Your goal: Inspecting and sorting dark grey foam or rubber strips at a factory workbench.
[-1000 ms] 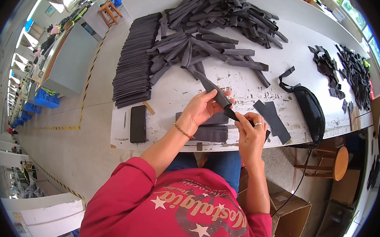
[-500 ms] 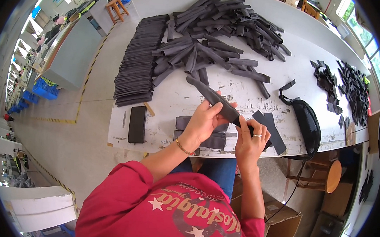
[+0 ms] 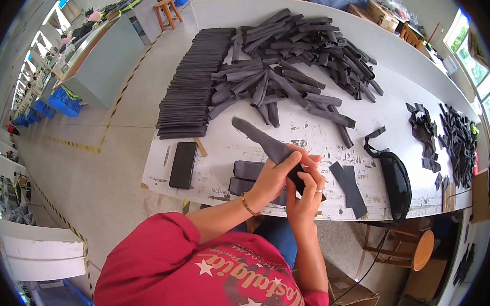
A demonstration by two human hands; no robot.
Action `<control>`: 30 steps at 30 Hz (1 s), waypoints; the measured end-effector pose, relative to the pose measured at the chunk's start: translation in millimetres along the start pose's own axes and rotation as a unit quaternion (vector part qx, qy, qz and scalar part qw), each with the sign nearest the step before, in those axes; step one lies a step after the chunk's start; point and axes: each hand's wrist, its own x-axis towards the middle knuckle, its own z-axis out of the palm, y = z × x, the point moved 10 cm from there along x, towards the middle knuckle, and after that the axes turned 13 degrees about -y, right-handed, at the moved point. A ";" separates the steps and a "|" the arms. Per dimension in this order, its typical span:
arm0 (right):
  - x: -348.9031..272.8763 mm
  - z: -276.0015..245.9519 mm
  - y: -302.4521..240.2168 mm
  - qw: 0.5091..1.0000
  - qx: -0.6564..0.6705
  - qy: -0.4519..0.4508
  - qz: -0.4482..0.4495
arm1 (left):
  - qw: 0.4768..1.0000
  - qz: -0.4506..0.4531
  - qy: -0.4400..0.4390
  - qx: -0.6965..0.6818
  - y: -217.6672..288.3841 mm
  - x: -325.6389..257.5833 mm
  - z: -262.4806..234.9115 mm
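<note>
So the grey strip (image 3: 262,143) sits pinched in both my hands just above the near edge of the table (image 3: 312,131), its free end sticking up and left. My left hand (image 3: 274,176) wraps its lower part; my right hand (image 3: 305,196) closes its fingers on the dark end. It looks light, soft and floppy, best held near that end. Beside it: two stacked folded pieces (image 3: 248,178), two flat strips (image 3: 349,186), one phone (image 3: 183,164), one black pouch (image 3: 396,183). The far piles (image 3: 294,61) are too many to count.
</note>
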 end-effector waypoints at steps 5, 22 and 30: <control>-2.7 1.2 -0.4 0.997 -0.049 -0.050 0.028 | 0.999 0.030 0.011 0.033 25.1 -0.4 -10.1; 2.8 2.1 -7.3 0.996 0.030 -0.085 0.019 | 0.998 0.038 -0.002 -0.050 14.3 -13.8 -1.2; 6.8 7.2 -0.9 0.985 0.013 -0.160 0.069 | 0.995 -0.031 0.024 -0.090 -7.3 -17.3 -14.4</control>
